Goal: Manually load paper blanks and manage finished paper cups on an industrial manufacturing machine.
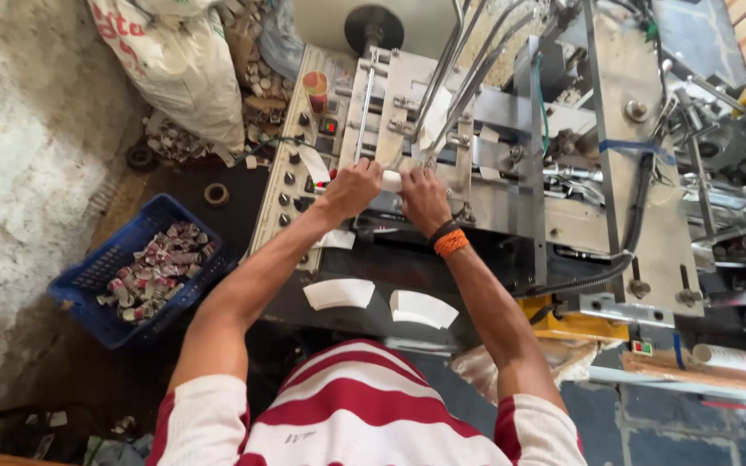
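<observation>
Both arms reach straight out to the machine (511, 173). The left hand (354, 188) and right hand (423, 197) sit side by side, fingers closed around a white stack (391, 180) between them.

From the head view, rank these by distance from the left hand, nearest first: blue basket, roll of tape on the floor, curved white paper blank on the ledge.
From the left hand:
1. Curved white paper blank, just below it on the ledge.
2. Roll of tape, to its left on the floor.
3. Blue basket, farthest, lower left.
</observation>
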